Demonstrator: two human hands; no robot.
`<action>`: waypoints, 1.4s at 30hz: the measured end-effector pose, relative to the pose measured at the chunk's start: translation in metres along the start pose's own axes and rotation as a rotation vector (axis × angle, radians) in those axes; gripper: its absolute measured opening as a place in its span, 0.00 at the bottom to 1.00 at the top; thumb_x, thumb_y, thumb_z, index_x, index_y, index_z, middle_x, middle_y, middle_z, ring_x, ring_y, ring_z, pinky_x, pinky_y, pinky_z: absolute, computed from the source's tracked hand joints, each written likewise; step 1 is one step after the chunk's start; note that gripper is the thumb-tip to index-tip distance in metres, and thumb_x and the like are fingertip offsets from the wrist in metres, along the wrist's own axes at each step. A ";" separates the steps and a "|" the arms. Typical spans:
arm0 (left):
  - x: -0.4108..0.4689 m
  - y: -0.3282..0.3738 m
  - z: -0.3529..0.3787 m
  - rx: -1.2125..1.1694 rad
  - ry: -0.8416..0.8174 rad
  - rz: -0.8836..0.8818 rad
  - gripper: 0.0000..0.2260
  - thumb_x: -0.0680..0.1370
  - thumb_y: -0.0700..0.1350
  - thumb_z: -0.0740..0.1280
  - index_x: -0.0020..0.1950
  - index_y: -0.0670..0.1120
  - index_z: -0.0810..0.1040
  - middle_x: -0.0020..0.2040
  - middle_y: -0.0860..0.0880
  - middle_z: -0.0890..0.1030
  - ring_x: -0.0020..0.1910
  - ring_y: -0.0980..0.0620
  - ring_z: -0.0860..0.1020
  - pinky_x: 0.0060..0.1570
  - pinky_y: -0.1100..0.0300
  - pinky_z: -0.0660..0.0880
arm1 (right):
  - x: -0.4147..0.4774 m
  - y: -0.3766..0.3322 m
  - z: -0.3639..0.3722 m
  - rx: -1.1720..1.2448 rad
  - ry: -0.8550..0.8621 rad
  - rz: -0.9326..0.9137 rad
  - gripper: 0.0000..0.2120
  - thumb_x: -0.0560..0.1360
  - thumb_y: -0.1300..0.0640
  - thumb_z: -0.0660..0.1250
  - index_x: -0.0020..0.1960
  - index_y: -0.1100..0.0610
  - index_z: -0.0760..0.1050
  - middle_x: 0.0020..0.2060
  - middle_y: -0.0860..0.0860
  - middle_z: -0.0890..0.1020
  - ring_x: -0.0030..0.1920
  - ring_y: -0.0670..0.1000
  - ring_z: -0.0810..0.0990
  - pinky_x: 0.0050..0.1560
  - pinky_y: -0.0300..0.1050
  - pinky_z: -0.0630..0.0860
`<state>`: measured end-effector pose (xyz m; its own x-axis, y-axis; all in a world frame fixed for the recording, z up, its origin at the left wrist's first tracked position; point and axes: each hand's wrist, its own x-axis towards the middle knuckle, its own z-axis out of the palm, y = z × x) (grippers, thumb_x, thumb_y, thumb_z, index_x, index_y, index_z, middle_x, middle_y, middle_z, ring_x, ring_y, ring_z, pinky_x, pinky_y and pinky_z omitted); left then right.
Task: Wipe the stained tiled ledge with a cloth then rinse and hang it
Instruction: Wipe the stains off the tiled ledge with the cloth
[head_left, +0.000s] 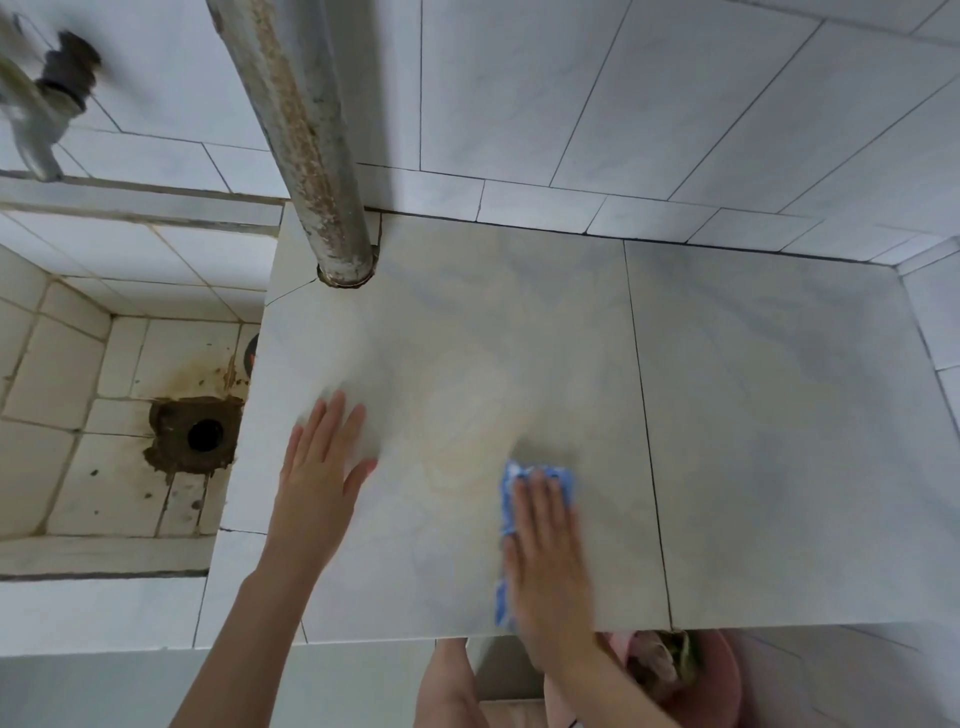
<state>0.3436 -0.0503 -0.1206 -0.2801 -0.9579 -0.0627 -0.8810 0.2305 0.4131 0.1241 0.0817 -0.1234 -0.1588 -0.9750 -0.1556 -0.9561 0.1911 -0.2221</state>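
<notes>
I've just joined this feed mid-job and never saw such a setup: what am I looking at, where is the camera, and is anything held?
No machine here: a person's two bare hands, seen from one camera worn on the head, looking down. The left hand rests flat on the tiled ledge. The right hand presses a blue cloth onto the ledge with straight fingers, beside a yellowish stain. A rusty pipe rises at the back; a stained sink lies left.

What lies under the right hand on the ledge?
A blue cloth, pressed flat on the ledge by the right hand. Only its far and left edges show; the hand covers the rest and the tile beneath.
</notes>
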 end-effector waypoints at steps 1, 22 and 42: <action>0.000 0.000 0.000 -0.003 -0.001 0.000 0.26 0.77 0.57 0.49 0.73 0.47 0.60 0.75 0.47 0.58 0.75 0.50 0.52 0.72 0.49 0.52 | -0.001 -0.019 0.005 0.018 -0.002 -0.053 0.24 0.81 0.53 0.42 0.76 0.58 0.55 0.76 0.55 0.56 0.76 0.55 0.53 0.72 0.52 0.54; -0.001 0.003 -0.002 -0.048 0.015 0.003 0.25 0.76 0.46 0.63 0.72 0.45 0.62 0.74 0.45 0.59 0.74 0.48 0.53 0.72 0.47 0.52 | -0.020 -0.042 0.007 0.056 -0.021 0.029 0.24 0.82 0.55 0.40 0.76 0.59 0.56 0.76 0.55 0.56 0.76 0.56 0.53 0.71 0.53 0.54; -0.012 -0.004 -0.005 -0.079 -0.001 0.003 0.25 0.76 0.44 0.63 0.72 0.48 0.60 0.75 0.47 0.56 0.75 0.51 0.50 0.72 0.49 0.52 | 0.124 0.020 -0.010 -0.065 0.069 0.070 0.27 0.79 0.53 0.41 0.75 0.62 0.55 0.75 0.58 0.55 0.76 0.58 0.51 0.75 0.55 0.49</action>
<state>0.3520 -0.0408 -0.1166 -0.2831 -0.9571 -0.0618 -0.8472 0.2194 0.4838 0.0826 -0.0364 -0.1373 -0.2402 -0.9654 -0.1017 -0.9557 0.2535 -0.1494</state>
